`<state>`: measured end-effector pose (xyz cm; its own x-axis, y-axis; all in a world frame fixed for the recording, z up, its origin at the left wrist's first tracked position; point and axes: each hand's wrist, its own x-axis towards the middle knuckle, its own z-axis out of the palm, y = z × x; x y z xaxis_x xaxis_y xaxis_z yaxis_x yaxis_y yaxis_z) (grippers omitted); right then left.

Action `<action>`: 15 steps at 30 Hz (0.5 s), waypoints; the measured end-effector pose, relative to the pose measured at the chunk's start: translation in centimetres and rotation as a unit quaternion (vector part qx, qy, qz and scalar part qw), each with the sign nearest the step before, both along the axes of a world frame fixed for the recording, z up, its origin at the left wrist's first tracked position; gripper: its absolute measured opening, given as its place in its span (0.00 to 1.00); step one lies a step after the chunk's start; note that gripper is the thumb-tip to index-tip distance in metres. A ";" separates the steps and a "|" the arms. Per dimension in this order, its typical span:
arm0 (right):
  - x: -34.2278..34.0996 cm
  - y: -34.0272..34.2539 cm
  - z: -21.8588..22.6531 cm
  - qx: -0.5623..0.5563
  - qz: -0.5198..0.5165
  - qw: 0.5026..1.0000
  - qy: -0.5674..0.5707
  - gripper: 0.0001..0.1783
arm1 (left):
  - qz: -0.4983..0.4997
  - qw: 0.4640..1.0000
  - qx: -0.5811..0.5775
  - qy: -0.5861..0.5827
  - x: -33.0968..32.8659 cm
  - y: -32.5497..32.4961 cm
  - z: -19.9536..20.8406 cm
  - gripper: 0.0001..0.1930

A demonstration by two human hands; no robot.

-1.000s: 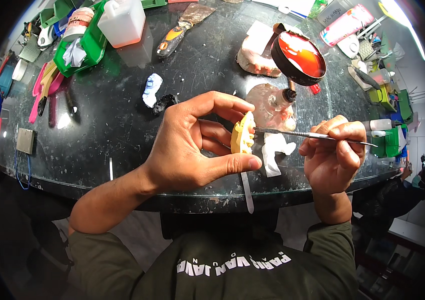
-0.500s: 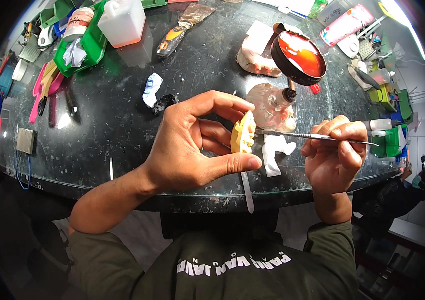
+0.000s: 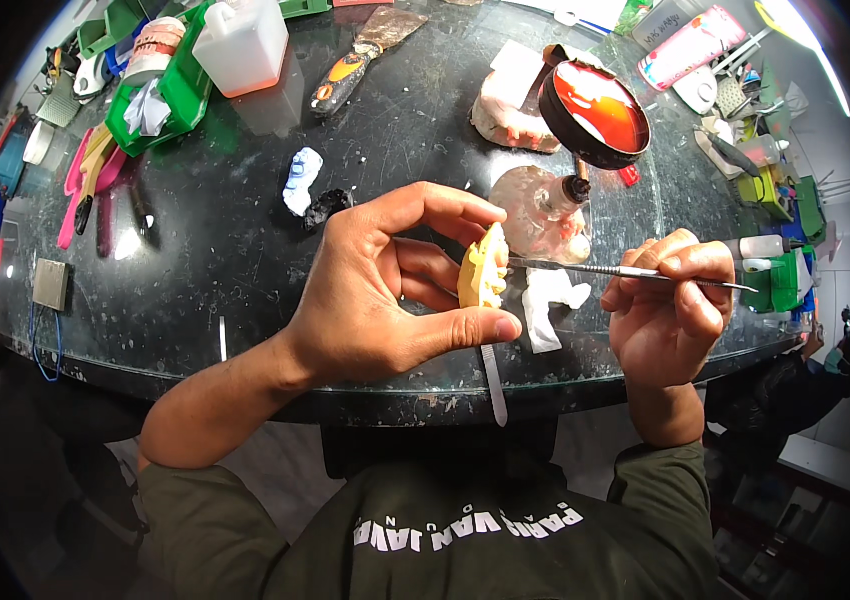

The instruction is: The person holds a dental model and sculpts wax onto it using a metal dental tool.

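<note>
My left hand (image 3: 360,300) holds a yellow dental model (image 3: 480,275) on edge, with the thumb below it and fingers curled above and behind. In my right hand (image 3: 670,310), a thin metal dental carver (image 3: 590,268) is pinched like a pen, its shaft nearly level. The carver's left tip reaches the model's right side; whether it touches cannot be made out. Beyond the hands stands a glass burner (image 3: 540,205), below a dark round pan of red wax (image 3: 600,108). White crumpled tissue (image 3: 543,318) lies between my hands. A pale flat tool handle (image 3: 494,385) sticks out below my left thumb.
A dental cast (image 3: 515,110) sits behind the burner. Blue material (image 3: 302,180) and a black lump (image 3: 328,207) lie left of my fingers. Farther back are a scraper (image 3: 360,65), a plastic jug (image 3: 242,45) and a green bin (image 3: 180,105). The table's front edge (image 3: 405,405) curves below my wrists.
</note>
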<state>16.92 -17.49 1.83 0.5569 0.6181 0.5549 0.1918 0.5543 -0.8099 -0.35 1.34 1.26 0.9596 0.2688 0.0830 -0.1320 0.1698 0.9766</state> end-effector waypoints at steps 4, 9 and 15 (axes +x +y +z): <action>0.0 0.1 0.1 0.003 0.002 1.000 -0.001 0.12 | 0.001 1.000 0.005 0.003 0.0 0.0 0.0 0.35; 0.0 0.1 0.0 0.001 -0.004 1.000 -0.001 0.12 | 0.000 1.000 0.008 -0.004 0.0 0.0 -0.1 0.35; 0.2 -0.1 0.0 0.002 -0.007 1.000 0.003 0.12 | 0.002 1.000 0.014 -0.008 0.0 0.0 -0.1 0.35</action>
<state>17.08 -17.56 1.87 0.5678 0.6084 0.5544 0.1949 0.5550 -0.8087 -0.31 1.38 1.20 0.9568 0.2704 0.1066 -0.1490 0.1415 0.9787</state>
